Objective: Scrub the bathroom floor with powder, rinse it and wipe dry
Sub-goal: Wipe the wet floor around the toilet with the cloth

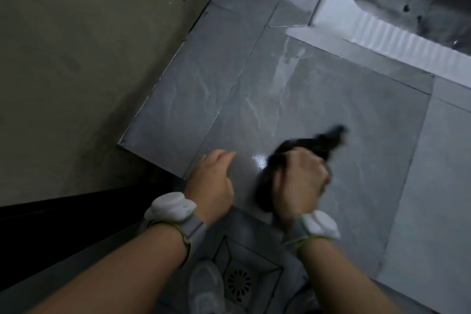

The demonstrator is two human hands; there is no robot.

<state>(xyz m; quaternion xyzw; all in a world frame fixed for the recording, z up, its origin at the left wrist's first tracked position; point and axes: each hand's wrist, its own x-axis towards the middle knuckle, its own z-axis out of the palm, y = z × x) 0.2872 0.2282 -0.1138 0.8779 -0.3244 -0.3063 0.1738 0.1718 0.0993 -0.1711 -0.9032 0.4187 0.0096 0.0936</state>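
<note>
My right hand [300,181] is fisted around a dark cloth [305,150], its grip closed tight, the rag pressed onto the grey tiled floor [318,89] and blurred at its far end. My left hand [211,178] rests beside it with nothing in it, fingers loosely curled, fingertips touching the tile near a small bright wet glint [260,160]. Pale streaks cross the tiles ahead. A squat toilet pan [397,7] sits at upper right, well apart. Below my wrists lies a square floor drain [238,283].

bathroom: squat toilet [397,5], floor drain [238,283]
</note>
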